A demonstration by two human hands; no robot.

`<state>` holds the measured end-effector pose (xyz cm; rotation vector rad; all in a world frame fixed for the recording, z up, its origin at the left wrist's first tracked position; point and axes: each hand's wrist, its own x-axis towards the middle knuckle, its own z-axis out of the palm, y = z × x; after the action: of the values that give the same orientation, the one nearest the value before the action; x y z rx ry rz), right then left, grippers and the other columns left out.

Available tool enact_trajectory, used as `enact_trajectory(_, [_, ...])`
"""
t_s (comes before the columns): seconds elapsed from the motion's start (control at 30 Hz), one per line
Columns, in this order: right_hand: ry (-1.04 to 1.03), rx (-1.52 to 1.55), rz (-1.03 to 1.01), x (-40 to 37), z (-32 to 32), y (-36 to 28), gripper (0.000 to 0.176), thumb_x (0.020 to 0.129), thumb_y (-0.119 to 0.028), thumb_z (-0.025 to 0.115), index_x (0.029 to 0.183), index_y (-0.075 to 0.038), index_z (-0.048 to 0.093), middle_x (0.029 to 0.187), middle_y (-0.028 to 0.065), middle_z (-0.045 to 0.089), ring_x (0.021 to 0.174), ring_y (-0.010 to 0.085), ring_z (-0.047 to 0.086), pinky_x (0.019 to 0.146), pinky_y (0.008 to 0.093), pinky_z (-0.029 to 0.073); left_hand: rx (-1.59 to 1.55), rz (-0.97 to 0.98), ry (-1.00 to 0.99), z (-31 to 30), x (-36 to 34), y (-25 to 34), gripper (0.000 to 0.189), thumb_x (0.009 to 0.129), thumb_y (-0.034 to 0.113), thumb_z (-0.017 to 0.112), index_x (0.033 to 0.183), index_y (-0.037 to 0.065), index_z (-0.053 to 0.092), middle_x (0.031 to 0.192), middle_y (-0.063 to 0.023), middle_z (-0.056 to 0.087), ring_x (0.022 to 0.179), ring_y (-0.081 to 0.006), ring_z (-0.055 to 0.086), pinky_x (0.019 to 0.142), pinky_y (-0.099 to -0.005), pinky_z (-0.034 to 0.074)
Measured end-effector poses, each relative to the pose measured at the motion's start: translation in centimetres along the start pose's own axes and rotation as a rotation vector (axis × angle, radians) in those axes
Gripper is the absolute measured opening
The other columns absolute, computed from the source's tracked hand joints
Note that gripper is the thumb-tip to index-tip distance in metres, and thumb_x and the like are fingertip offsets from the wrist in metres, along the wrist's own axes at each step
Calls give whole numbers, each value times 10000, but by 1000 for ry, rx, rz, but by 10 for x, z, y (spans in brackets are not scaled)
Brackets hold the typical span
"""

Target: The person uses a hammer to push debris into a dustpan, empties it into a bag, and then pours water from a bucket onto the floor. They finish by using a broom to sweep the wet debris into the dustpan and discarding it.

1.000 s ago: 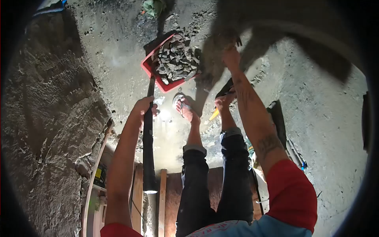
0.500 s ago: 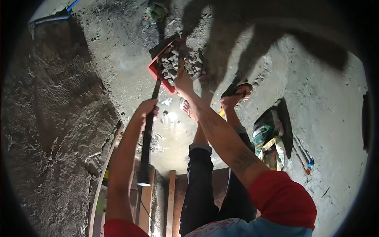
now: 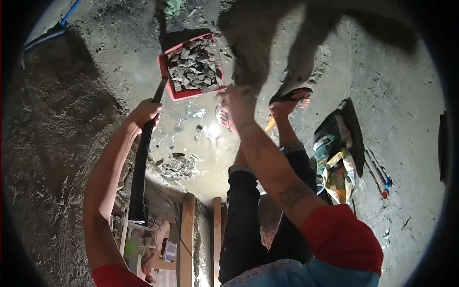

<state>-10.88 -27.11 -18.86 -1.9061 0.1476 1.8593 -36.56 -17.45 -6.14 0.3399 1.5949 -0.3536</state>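
Observation:
A long black handle (image 3: 141, 165) is gripped by my left hand (image 3: 146, 115), its upper end reaching the corner of a red tray (image 3: 162, 69). Grey stone rubble (image 3: 193, 67) fills the tray, which lies on the wet concrete floor. My right hand (image 3: 237, 101) is by the tray's lower right corner, its fingers blurred; whether it holds anything is unclear.
Rough dark ground (image 3: 57, 138) lies left. Wooden beams (image 3: 187, 239) edge an opening below, where another person (image 3: 155, 239) shows. My sandalled feet (image 3: 287, 104) are right of the tray. Farther right are a printed sack (image 3: 334, 162) and thin rods (image 3: 375, 167).
My right hand has come off the rubble and moved down and right to the tray's corner. The tray sits farther left in view, and my left hand and the handle have shifted left.

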Motion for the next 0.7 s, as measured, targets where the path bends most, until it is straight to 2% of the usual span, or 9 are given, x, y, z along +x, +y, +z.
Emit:
enact_trajectory(0.13, [-105, 39, 16, -23, 63, 4, 313, 845, -152, 501, 1109, -50, 367, 601, 62, 424, 420, 191, 459, 330, 314, 351, -32, -7, -21, -9, 2, 0, 128, 860, 199, 506, 815, 128, 409, 573, 15, 421, 387, -91, 391, 325, -259, 340])
enact_trajectory(0.27, [-76, -38, -11, -79, 34, -28, 286, 847, -143, 540, 1102, -53, 449, 647, 70, 498, 443, 179, 477, 363, 320, 395, -215, -76, -13, -9, 4, -7, 118, 870, 205, 508, 864, 141, 409, 574, 12, 419, 386, -96, 395, 329, -251, 339])
enact_trajectory(0.3, [-67, -57, -12, -87, 20, -33, 280, 847, -141, 550, 1101, -53, 470, 659, 72, 516, 448, 175, 481, 372, 321, 406, -376, -178, -143, -16, 20, -19, 126, 876, 207, 504, 903, 146, 397, 576, 3, 418, 385, -93, 395, 330, -252, 341])
enact_trajectory(0.37, [-50, -448, -350, -14, -40, -4, 307, 798, -126, 584, 1083, -39, 511, 753, 136, 558, 544, 238, 546, 442, 356, 457, -381, -111, -116, 4, -6, -18, 147, 882, 219, 504, 916, 145, 382, 575, -9, 420, 386, -89, 394, 326, -247, 335])
enact_trajectory(0.47, [248, -906, -518, 7, -60, -43, 292, 863, -257, 480, 948, 18, 529, 772, 165, 579, 690, 283, 591, 574, 428, 459, -541, -202, -212, 26, 13, -35, 171, 882, 217, 500, 924, 88, 396, 553, -26, 437, 382, -114, 408, 326, -278, 357])
enact_trajectory(0.5, [294, -978, -517, 19, -52, -50, 350, 885, -301, 445, 904, 37, 535, 779, 174, 586, 738, 298, 605, 618, 451, 459, -588, -213, -252, 42, 25, -45, 208, 883, 228, 494, 933, 44, 408, 535, -28, 447, 379, -129, 424, 333, -295, 379])
enact_trajectory(0.6, [172, -965, -364, 46, -4, -36, 375, 787, -206, 505, 1039, 64, 440, 802, 202, 597, 737, 303, 621, 620, 439, 478, -417, -50, -22, 87, 22, -43, 201, 867, 229, 502, 825, 44, 435, 492, -55, 475, 362, -167, 469, 326, -316, 388])
enact_trajectory(0.63, [135, -959, -294, 47, 11, -22, 428, 754, -175, 526, 1084, 73, 409, 809, 211, 601, 737, 304, 626, 621, 435, 484, -521, -150, -69, 82, 27, -41, 194, 868, 223, 501, 817, 46, 441, 489, -49, 470, 363, -166, 456, 333, -319, 397])
enact_trajectory(0.7, [61, -938, -195, 48, 47, -13, 569, 689, -112, 566, 1173, 91, 346, 824, 230, 608, 736, 308, 636, 622, 426, 497, -545, -132, -120, 74, 28, -45, 177, 874, 211, 490, 835, 49, 430, 489, -41, 461, 366, -156, 444, 338, -310, 398])
